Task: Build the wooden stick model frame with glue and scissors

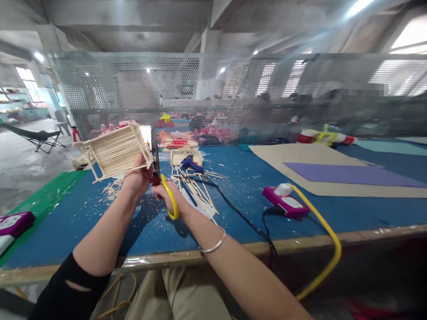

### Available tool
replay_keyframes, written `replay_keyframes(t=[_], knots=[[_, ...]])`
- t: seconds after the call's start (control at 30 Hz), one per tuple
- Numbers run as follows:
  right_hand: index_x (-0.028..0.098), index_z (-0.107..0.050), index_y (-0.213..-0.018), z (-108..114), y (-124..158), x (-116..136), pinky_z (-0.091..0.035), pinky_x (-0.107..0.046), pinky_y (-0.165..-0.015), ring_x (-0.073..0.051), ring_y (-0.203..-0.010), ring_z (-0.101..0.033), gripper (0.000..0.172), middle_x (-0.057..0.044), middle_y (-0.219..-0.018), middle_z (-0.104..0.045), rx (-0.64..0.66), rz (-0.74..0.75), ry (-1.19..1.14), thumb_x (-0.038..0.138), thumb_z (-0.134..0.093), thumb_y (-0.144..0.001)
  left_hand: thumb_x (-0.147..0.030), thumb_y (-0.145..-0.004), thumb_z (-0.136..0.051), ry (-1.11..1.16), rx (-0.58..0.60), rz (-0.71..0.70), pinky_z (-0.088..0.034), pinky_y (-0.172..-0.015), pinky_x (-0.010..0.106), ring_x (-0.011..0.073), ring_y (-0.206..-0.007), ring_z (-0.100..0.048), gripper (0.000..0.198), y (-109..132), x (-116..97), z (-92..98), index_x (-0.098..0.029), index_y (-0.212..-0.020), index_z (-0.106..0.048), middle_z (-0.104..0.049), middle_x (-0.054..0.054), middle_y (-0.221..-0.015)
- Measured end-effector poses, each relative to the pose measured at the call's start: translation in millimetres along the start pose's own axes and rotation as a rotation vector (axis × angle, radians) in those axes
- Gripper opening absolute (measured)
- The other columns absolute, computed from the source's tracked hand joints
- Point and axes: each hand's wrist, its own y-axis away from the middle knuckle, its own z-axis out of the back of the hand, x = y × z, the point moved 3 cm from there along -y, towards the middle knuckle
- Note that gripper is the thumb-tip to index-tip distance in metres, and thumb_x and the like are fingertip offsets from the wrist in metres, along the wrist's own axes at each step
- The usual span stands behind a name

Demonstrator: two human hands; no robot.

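Note:
My left hand point(137, 178) grips a small model made of pale wooden sticks point(116, 149) by its lower right corner and holds it tilted above the blue table point(240, 198). My right hand point(170, 198) is closed through the yellow handles of a pair of scissors point(162, 181). The scissor blades point up at the model's right edge, right beside my left hand's fingers. Wood chips and offcuts lie scattered on the table below both hands.
Loose wooden sticks point(194, 189) and a blue glue gun point(190, 163) lie just behind my hands. A magenta-and-white device point(285, 202) with black and yellow cables sits to the right. Brown and purple sheets point(339, 173) cover the far right. A perforated metal screen point(202, 94) stands behind the table.

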Motion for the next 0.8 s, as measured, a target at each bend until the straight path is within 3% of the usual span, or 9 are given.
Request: replay_keyframes(t=[0.2, 0.37, 0.57, 0.7, 0.8], knots=[[0.019, -0.05, -0.066, 0.0, 0.3, -3.1, -0.035, -0.024, -0.058, -0.011, -0.057, -0.044, 0.007, 0.007, -0.055, -0.046, -0.025, 0.026, 0.013, 0.026, -0.053, -0.066, -0.022, -0.069, -0.068, -0.04, -0.014, -0.022, -0.035, -0.038, 0.011, 0.002, -0.038, -0.043, 0.006, 2.8, -2.2, -1.3, -0.019, -0.068, -0.064, -0.05, -0.008, -0.043], [0.02, -0.051, -0.077, 1.0, 0.5, -2.1, -0.036, -0.024, -0.06, -0.011, -0.062, -0.047, 0.011, 0.006, -0.064, -0.05, -0.061, 0.028, 0.022, 0.026, -0.054, -0.068, -0.024, -0.068, -0.069, -0.022, -0.001, -0.056, -0.04, -0.043, 0.011, 0.0024, -0.041, -0.048, 0.011, 7.0, -0.2, -4.6, -0.019, -0.078, -0.068, -0.056, -0.007, -0.049], [0.021, -0.051, -0.085, 3.9, -0.7, -3.8, -0.038, -0.026, -0.065, -0.013, -0.069, -0.048, 0.02, 0.004, -0.073, -0.05, -0.093, 0.034, 0.123, 0.026, -0.056, -0.066, -0.02, -0.07, -0.068, 0.005, 0.006, -0.068, -0.04, -0.043, 0.011, 0.0025, -0.042, -0.05, 0.005, 5.8, -1.5, -6.0, -0.018, -0.066, -0.067, -0.059, -0.006, -0.049], [0.021, -0.049, -0.09, 6.0, 0.7, -1.5, -0.04, -0.029, -0.069, -0.016, -0.074, -0.049, 0.024, 0.001, -0.08, -0.051, -0.18, 0.052, 0.293, 0.024, -0.054, -0.067, -0.016, -0.066, -0.071, 0.091, -0.043, -0.034, -0.044, -0.047, 0.011, 0.0036, -0.048, -0.056, 0.006, 3.6, 3.3, -3.5, -0.016, -0.063, -0.065, -0.064, -0.004, -0.056], [0.02, -0.046, -0.091, 7.0, 4.3, 6.7, -0.04, -0.033, -0.075, -0.019, -0.081, -0.049, 0.028, -0.003, -0.087, -0.052, -0.272, 0.121, 0.474, 0.023, -0.055, -0.064, -0.021, -0.067, -0.071, 0.106, -0.013, 0.011, -0.045, -0.046, 0.012, 0.004, -0.045, -0.055, 0.013, 5.8, 7.0, -4.5, -0.015, -0.058, -0.062, -0.063, -0.005, -0.053]])
